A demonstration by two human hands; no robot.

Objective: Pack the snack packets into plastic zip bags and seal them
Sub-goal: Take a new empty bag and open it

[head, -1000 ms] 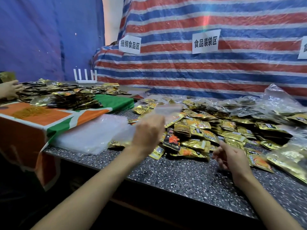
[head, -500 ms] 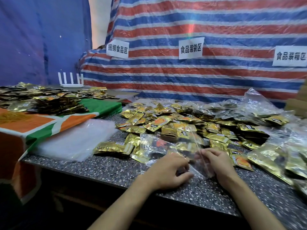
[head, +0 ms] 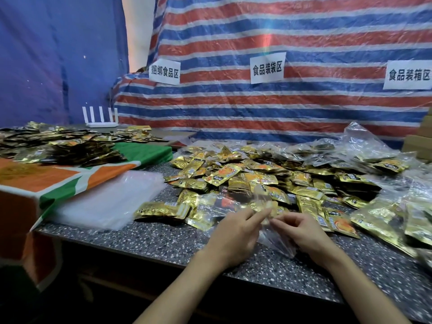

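Observation:
A clear plastic zip bag (head: 275, 239) lies over the near edge of the snack pile, held between both hands. My left hand (head: 233, 232) pinches its edge with thumb and fingers. My right hand (head: 301, 230) pinches the same edge just to the right, fingertips nearly touching the left ones. The bag looks empty; gold packets show through it. A wide heap of gold and orange snack packets (head: 252, 181) covers the speckled table (head: 149, 239) behind the hands.
A stack of clear empty bags (head: 109, 202) lies left of the pile. An orange, green and white cloth (head: 58, 181) carries another heap of packets (head: 58, 146). Filled clear bags (head: 364, 148) sit at the back right, more along the right edge. A white router (head: 100, 118) stands at the back.
My left hand came down from mid-air with the bag to the table's front. Both hands met on the bag's edge and now pinch it a little higher and closer together.

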